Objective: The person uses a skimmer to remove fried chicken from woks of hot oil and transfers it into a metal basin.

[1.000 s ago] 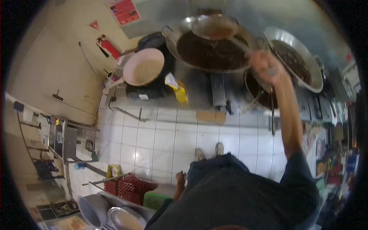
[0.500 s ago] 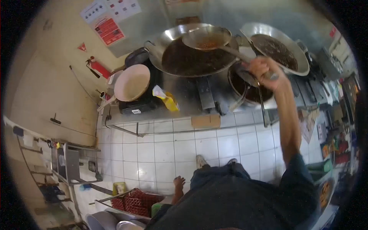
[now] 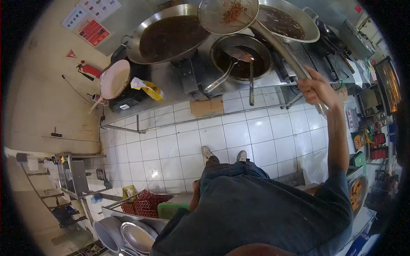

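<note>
My right hand (image 3: 317, 88) is closed around the long metal handle of a round mesh skimmer (image 3: 213, 19). Reddish-brown bits lie in its mesh. The skimmer is held up between the left wok (image 3: 136, 50) and the right wok (image 3: 314, 32), both with dark oil in them. Below it sits a smaller pan (image 3: 268, 70) of dark liquid, with a ladle (image 3: 222, 81) and another long-handled utensil (image 3: 251, 91) resting in it. Down beside my hip hangs my left hand (image 3: 196, 186), mostly hidden; its fingers are not clear.
On the left of the steel counter are a pink pan (image 3: 112, 81) and a yellow-and-white packet (image 3: 147, 88). A fire extinguisher (image 3: 90, 69) is on the wall. Behind me stand a rack with red trays (image 3: 149, 204) and metal pots (image 3: 137, 234). Fried food (image 3: 355, 194) lies to the right.
My right hand has carried the skimmer rightward, from over the left wok to between the two woks. My view and body have turned right. My left hand has drawn in to my hip.
</note>
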Available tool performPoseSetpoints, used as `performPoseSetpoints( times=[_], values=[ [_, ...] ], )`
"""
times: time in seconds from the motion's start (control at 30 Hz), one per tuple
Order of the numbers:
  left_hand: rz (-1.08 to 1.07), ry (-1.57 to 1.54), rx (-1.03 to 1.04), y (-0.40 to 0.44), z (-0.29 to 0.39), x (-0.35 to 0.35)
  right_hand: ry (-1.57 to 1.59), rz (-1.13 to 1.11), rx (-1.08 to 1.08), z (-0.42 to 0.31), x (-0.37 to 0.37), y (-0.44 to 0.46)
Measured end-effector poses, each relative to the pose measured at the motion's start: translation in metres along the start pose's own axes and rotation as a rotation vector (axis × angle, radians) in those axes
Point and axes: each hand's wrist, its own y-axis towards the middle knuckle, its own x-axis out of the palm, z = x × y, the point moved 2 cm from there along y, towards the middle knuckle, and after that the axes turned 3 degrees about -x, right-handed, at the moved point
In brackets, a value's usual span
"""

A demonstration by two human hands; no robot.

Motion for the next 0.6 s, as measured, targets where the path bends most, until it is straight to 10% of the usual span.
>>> performPoseSetpoints(
  times=[0.37, 0.6],
  values=[
    [0.030, 0.068, 0.021, -0.052, -0.031, 0.020, -0.425, -0.043, -0.062, 0.099, -0.070, -0.033],
    [0.045, 0.044, 0.026, -0.060, -0.027, 0.021, -1.087, 0.085, -0.509, 0.220, -0.134, 0.037]
  ],
)
